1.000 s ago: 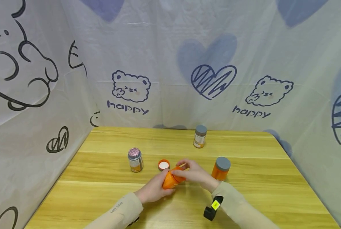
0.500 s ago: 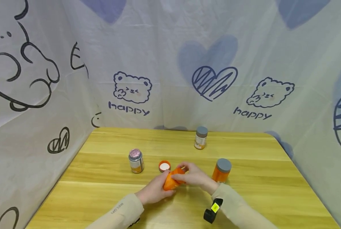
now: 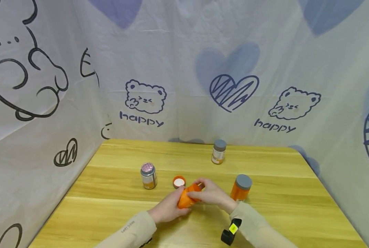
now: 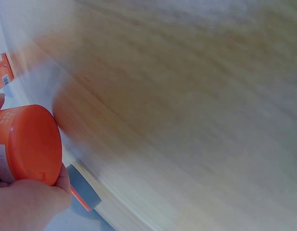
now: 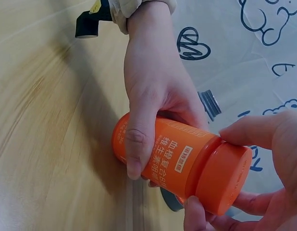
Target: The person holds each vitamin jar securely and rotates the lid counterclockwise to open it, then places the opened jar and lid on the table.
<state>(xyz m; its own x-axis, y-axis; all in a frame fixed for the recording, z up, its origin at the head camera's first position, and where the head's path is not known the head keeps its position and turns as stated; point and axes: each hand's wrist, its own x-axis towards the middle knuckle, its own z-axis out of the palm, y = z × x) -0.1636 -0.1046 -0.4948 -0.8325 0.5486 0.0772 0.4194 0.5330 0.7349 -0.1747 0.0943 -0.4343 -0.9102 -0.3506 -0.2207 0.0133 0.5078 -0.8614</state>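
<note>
An orange supplement bottle [image 5: 175, 154] with white printed characters is held tilted above the table. My left hand [image 3: 169, 208] grips its body, the thumb across the label in the right wrist view. At the bottle's other end, my right hand [image 3: 213, 193] pinches the orange cap [image 5: 225, 178] between thumb and fingers. The left wrist view shows the bottle's round orange base [image 4: 38, 144] above the left hand [image 4: 28, 204]. Just beyond the hands, an upturned cap [image 3: 179, 182] with orange rim and white liner lies on the table.
To the left stands an uncapped grey bottle [image 3: 148, 176] with a pink patterned seal. A grey-capped bottle [image 3: 218, 152] stands at the back, and an orange grey-capped bottle [image 3: 241, 187] right of the hands. Printed cloth [image 3: 184, 62] encloses the wooden table [image 3: 116, 206].
The head view has shifted slightly, so everything sits a little lower and to the right. The right fingers have shifted slightly at the cap; the left hand keeps its grip on the bottle.
</note>
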